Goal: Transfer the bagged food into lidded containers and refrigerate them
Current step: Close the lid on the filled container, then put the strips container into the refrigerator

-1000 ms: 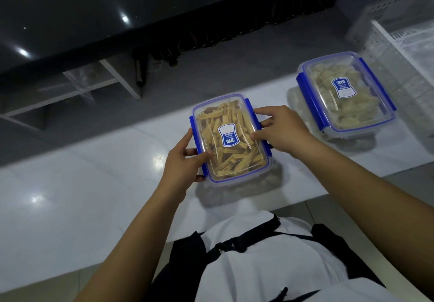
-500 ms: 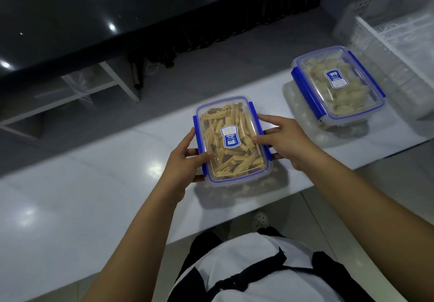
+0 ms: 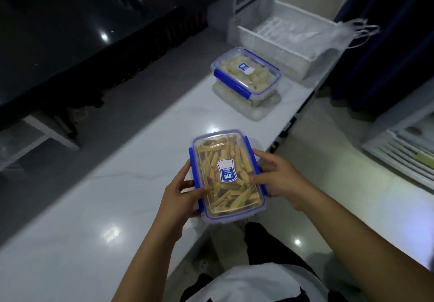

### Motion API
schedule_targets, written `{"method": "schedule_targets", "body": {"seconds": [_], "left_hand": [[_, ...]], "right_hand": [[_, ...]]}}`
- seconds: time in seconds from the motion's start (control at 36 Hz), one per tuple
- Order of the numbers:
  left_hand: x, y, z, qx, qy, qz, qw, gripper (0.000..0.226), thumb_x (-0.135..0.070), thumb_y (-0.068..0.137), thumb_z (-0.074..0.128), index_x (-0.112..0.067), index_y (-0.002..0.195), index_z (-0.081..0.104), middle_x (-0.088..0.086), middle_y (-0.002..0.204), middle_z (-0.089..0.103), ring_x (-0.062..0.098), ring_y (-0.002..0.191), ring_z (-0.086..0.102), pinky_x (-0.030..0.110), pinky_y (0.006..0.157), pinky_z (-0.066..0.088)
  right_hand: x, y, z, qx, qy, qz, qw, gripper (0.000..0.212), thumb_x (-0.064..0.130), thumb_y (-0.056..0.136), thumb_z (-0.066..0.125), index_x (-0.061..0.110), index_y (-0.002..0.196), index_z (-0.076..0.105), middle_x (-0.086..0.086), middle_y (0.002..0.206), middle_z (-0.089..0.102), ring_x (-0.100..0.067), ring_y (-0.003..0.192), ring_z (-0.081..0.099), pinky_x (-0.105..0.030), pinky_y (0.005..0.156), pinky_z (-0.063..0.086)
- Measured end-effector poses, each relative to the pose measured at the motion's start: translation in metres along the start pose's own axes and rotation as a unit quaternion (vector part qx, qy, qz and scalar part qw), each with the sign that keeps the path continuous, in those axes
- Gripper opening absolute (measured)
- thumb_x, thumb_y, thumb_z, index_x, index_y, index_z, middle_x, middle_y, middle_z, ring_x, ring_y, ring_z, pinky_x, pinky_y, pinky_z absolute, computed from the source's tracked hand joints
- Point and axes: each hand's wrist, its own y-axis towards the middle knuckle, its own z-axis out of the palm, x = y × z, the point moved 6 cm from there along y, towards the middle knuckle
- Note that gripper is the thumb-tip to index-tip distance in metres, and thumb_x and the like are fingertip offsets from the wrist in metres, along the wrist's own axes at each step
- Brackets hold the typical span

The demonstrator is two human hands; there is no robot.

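Clear-plastic, blue-clipped container of yellow sticks (image 3: 226,175) hangs past the white counter's (image 3: 98,207) near edge, pinched between left hand (image 3: 182,197) and right hand (image 3: 277,179); clips seem latched, though one loose could spill it en route to the fridge.

Clear container (image 3: 226,175) with blue clips and a blue rim, tan-yellow sticks (image 3: 225,161) showing through the lid, and a blue-and-white label (image 3: 226,170) on top. The second container (image 3: 247,74) has the same blue trim, with pale cream pieces inside. White glossy counter (image 3: 117,207), faintly veined grey. White slatted basket (image 3: 279,50). Dark navy curtain (image 3: 387,43). White and black clothing (image 3: 253,285) below.
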Motion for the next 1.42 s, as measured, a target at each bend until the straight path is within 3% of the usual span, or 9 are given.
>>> {"method": "schedule_targets", "body": {"seconds": [0.08, 0.17, 0.33, 0.53, 0.75, 0.92, 1.03, 1.11, 1.42], "left_hand": [[-0.003, 0.000, 0.018, 0.036, 0.019, 0.004, 0.999, 0.071, -0.009, 0.088, 0.074, -0.044, 0.144, 0.046, 0.002, 0.115, 0.066, 0.020, 0.096, 0.070, 0.031, 0.055, 0.059], [-0.011, -0.001, 0.043, 0.071, 0.031, 0.017, 0.997, 0.071, -0.009, 0.087, 0.075, -0.047, 0.141, 0.048, 0.001, 0.114, 0.066, 0.022, 0.099, 0.070, 0.033, 0.057, 0.060], [-0.044, 0.003, 0.122, 0.168, 0.073, 0.053, 0.982, 0.067, -0.011, 0.084, 0.077, -0.063, 0.120, 0.055, -0.015, 0.097, 0.073, 0.012, 0.093, 0.073, 0.036, 0.060, 0.062], [-0.078, 0.013, 0.258, 0.259, 0.108, 0.069, 0.957, 0.075, -0.005, 0.085, 0.076, -0.049, 0.140, 0.051, 0.005, 0.118, 0.071, 0.023, 0.102, 0.072, 0.039, 0.062, 0.061], [-0.088, 0.018, 0.424, 0.341, 0.111, 0.063, 0.931, 0.079, -0.014, 0.069, 0.079, -0.045, 0.137, 0.054, 0.004, 0.113, 0.072, 0.023, 0.096, 0.074, 0.039, 0.062, 0.062], [-0.091, 0.021, 0.520, 0.396, 0.144, 0.079, 0.903, 0.073, -0.005, 0.082, 0.075, -0.043, 0.140, 0.052, 0.010, 0.118, 0.072, 0.032, 0.101, 0.073, 0.045, 0.068, 0.062], [-0.104, 0.026, 0.588, 0.418, 0.178, 0.073, 0.888, 0.080, -0.019, 0.067, 0.081, -0.043, 0.138, 0.054, 0.014, 0.118, 0.070, 0.032, 0.101, 0.073, 0.048, 0.069, 0.062], [-0.111, 0.038, 0.639, 0.444, 0.211, 0.070, 0.868, 0.080, -0.023, 0.067, 0.079, -0.042, 0.140, 0.052, 0.014, 0.120, 0.069, 0.030, 0.102, 0.072, 0.046, 0.070, 0.063], [-0.148, 0.109, 0.844, 0.500, 0.241, 0.080, 0.828, 0.073, -0.024, 0.074, 0.080, -0.047, 0.137, 0.052, 0.006, 0.114, 0.071, 0.021, 0.095, 0.075, 0.037, 0.063, 0.062]], "right_hand": [[-0.011, -0.025, -0.017, -0.016, 0.031, -0.008, 0.999, 0.072, -0.006, 0.081, 0.074, 0.059, 0.109, 0.064, 0.001, 0.098, 0.077, -0.022, 0.087, 0.076, -0.034, 0.058, 0.058], [-0.013, -0.049, -0.043, -0.045, 0.064, -0.027, 0.997, 0.070, -0.004, 0.081, 0.076, 0.061, 0.105, 0.065, 0.004, 0.099, 0.077, -0.017, 0.090, 0.075, -0.032, 0.059, 0.059], [-0.028, -0.098, -0.116, -0.125, 0.123, -0.060, 0.983, 0.065, 0.008, 0.079, 0.080, 0.064, 0.107, 0.065, 0.013, 0.101, 0.075, -0.011, 0.093, 0.074, -0.030, 0.060, 0.060], [-0.044, -0.147, -0.228, -0.188, 0.188, -0.066, 0.962, 0.073, 0.026, 0.062, 0.085, 0.048, 0.127, 0.061, 0.011, 0.111, 0.074, -0.015, 0.101, 0.073, -0.033, 0.067, 0.061], [-0.086, -0.187, -0.346, -0.288, 0.261, -0.118, 0.914, 0.076, 0.029, 0.060, 0.085, 0.051, 0.129, 0.060, 0.008, 0.121, 0.071, -0.019, 0.106, 0.071, -0.035, 0.072, 0.060], [-0.121, -0.202, -0.416, -0.361, 0.345, -0.114, 0.859, 0.082, 0.034, 0.054, 0.090, 0.041, 0.130, 0.061, 0.009, 0.117, 0.073, -0.023, 0.100, 0.073, -0.034, 0.066, 0.058], [-0.139, -0.196, -0.466, -0.353, 0.370, -0.082, 0.855, 0.056, 0.030, 0.068, 0.083, 0.026, 0.122, 0.069, -0.002, 0.117, 0.074, -0.025, 0.097, 0.074, -0.033, 0.065, 0.057], [-0.152, -0.189, -0.507, -0.342, 0.391, -0.062, 0.852, 0.044, 0.026, 0.078, 0.080, 0.031, 0.120, 0.069, -0.006, 0.115, 0.075, -0.027, 0.097, 0.074, -0.032, 0.065, 0.058], [-0.144, -0.162, -0.685, -0.381, 0.385, -0.047, 0.839, 0.058, 0.033, 0.070, 0.086, 0.048, 0.122, 0.063, -0.007, 0.118, 0.074, -0.031, 0.104, 0.072, -0.044, 0.079, 0.059]]}}
